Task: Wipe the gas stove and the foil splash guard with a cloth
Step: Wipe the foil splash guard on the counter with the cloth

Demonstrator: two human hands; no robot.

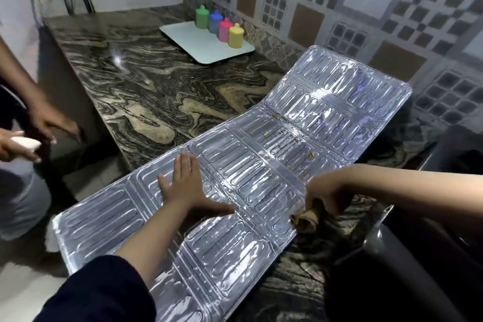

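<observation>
The silver foil splash guard [256, 154] lies unfolded flat across the marble counter, its far panel curling up against the tiled wall and its near end overhanging the counter edge. My left hand [187, 185] presses flat on its middle panel with the fingers spread. My right hand [326, 196] grips a bunched brown cloth [308, 217] at the guard's right edge. Small yellowish specks dot the guard's far panels. The black gas stove [407, 277] shows at the lower right.
A white tray [198, 42] holds several coloured bottles [222, 26] at the counter's back. Another person stands at the left; one of their hands [15, 145] holds a white object. The marble counter [136, 81] ends at the left above the floor.
</observation>
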